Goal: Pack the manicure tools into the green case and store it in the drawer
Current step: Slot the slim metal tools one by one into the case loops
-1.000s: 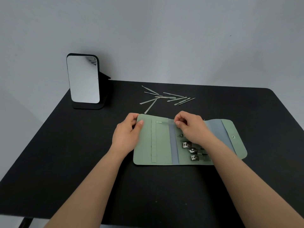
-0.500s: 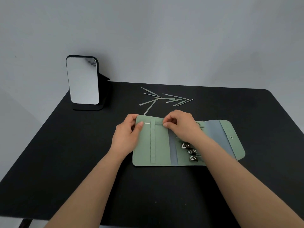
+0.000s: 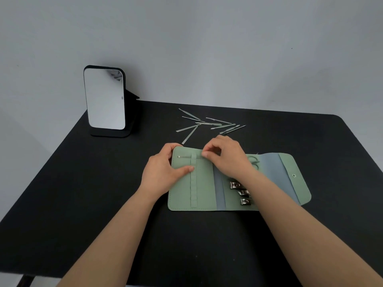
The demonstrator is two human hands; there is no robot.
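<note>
Since prior frames, thin silver tool (image 3: 186,157) slid further left through case's elastic loop strip (image 3: 193,179). L→R: black-framed standing mirror (image 3: 104,100) idle; left hand (image 3: 163,172) presses, thumb flat, on open green leatherette case (image 3: 205,183) at table (image 3: 83,193) centre; right hand (image 3: 226,158) pinches tool's end. Three clippers (image 3: 240,192) seated; approx. eight loose silver tools (image 3: 209,124) behind case remain. Est. under halfway; folding & drawer pending.

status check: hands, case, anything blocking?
Left hand pressing green case flat. Right hand pinching thin tool through top loop. Loose tools behind case, unpacked. Nothing blocking.
</note>
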